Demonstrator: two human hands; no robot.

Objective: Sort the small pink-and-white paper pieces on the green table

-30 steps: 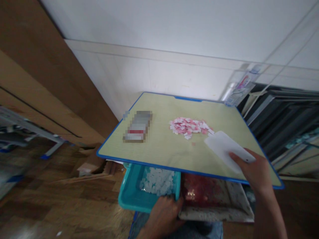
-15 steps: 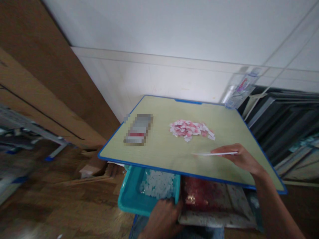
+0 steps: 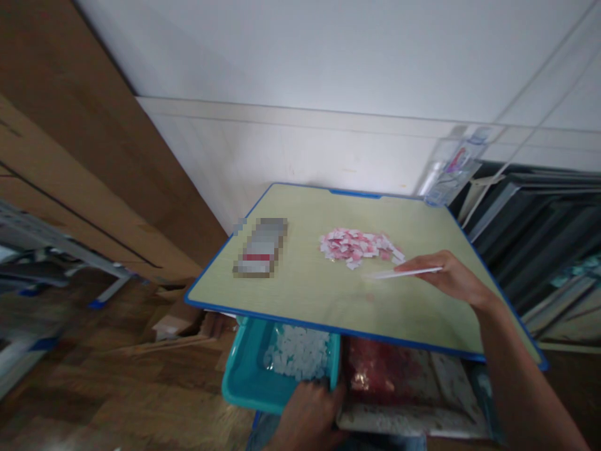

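My right hand [image 3: 446,275] is closed around a thin white tweezers-like tool [image 3: 406,273]. It hangs over the table board [image 3: 300,285], its tip pointing left and blurred by motion. Just beyond the tip lies a loose pile of small pink and white pieces [image 3: 352,243]. Below the board's front edge, my left hand [image 3: 310,404] is curled at the near right corner of a teal basin [image 3: 258,391], fingers over the rim and partly hidden. Small whitish translucent pieces [image 3: 300,351] lie inside the basin.
A blurred-out oblong object [image 3: 260,247] lies on the board's left. A clear bottle [image 3: 455,166] stands at its back right corner. Right of the basin is a stained package [image 3: 404,382]. Cardboard [image 3: 141,188] stands left, dark panels [image 3: 539,219] right, a wall [image 3: 305,144] behind.
My right hand has risen slightly in view, bringing the white tool's tip closer to the pink and white pile. My left hand stays at the basin's corner. The view has shifted slightly.
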